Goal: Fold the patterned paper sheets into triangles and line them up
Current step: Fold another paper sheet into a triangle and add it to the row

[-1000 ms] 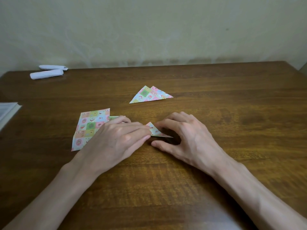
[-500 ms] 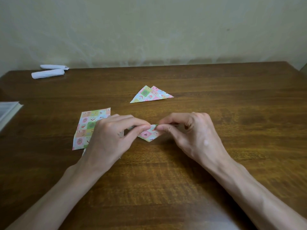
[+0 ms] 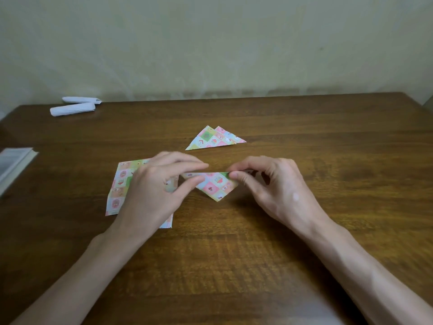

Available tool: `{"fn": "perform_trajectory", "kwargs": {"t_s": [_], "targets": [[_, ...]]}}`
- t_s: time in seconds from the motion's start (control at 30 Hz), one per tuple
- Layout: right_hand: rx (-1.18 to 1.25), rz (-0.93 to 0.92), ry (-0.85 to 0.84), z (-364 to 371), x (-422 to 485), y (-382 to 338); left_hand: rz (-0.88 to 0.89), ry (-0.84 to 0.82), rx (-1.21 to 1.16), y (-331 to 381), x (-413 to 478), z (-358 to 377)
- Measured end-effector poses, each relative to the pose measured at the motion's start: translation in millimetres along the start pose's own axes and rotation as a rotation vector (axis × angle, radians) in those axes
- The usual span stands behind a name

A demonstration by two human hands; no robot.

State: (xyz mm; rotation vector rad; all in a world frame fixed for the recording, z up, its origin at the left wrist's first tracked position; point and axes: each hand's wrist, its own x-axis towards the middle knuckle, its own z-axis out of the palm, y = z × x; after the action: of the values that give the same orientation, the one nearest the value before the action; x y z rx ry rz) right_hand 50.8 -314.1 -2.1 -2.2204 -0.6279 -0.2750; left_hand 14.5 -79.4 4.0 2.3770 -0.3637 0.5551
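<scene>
A folded patterned triangle (image 3: 214, 185) hangs point down just above the wooden table (image 3: 304, 160), held by its long top edge. My left hand (image 3: 154, 191) pinches its left end and my right hand (image 3: 269, 186) pinches its right end. Under and left of my left hand lie flat patterned sheets (image 3: 120, 184), partly hidden by it. Farther back sit two folded triangles (image 3: 213, 139), overlapping each other.
Two white paper rolls (image 3: 75, 106) lie at the table's far left corner. A book or paper stack (image 3: 14, 164) sits at the left edge. A pale wall stands behind the table.
The triangle was pressed flat on the table under both hands; both hands have since lifted it by its ends, and it now hangs point down.
</scene>
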Motion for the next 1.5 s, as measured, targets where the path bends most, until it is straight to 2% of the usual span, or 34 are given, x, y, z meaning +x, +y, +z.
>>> {"fn": "perform_trajectory", "kwargs": {"t_s": [0.1,0.17,0.23,0.33,0.43,0.53,0.6,0.7,0.77,0.87,0.93,1.1,1.3,1.43,1.5], "targets": [[-0.018,-0.125,0.011,3,0,0,0.116,-0.049,0.131,8,8,1],[0.075,-0.108,0.059,5,0,-3,0.133,-0.064,0.165,14,14,1],[0.304,0.021,0.094,7,1,-6,0.005,-0.082,0.055,18,20,1],[0.647,0.262,-0.002,10,2,-6,-0.355,-0.063,-0.375,22,29,-1],[0.687,0.377,-0.058,18,3,-5,-0.579,-0.107,-0.603,23,28,4],[0.732,0.495,-0.008,19,5,-6,-0.708,-0.125,-0.724,20,27,8],[0.749,0.523,-0.052,18,8,-8,-0.766,-0.115,-0.788,18,27,10],[0.713,0.503,-0.097,18,20,-4,-0.810,-0.119,-0.863,20,26,10],[0.643,0.489,-0.048,15,36,9,-0.820,-0.137,-0.880,20,26,10],[0.309,0.432,-0.008,7,66,40,-0.817,-0.115,-0.831,18,25,6],[0.170,0.395,-0.026,6,82,53,-0.782,-0.087,-0.781,14,24,1],[0.035,0.283,-0.015,18,104,60,-0.634,-0.060,-0.655,-4,16,-17],[-0.222,0.180,0.099,24,101,61,-0.566,0.013,-0.552,-23,3,-35],[-0.304,0.130,0.187,23,95,60,-0.479,0.072,-0.365,-38,0,-45],[-0.290,0.105,0.202,23,91,55,-0.438,0.049,-0.181,-52,0,-54]]}}
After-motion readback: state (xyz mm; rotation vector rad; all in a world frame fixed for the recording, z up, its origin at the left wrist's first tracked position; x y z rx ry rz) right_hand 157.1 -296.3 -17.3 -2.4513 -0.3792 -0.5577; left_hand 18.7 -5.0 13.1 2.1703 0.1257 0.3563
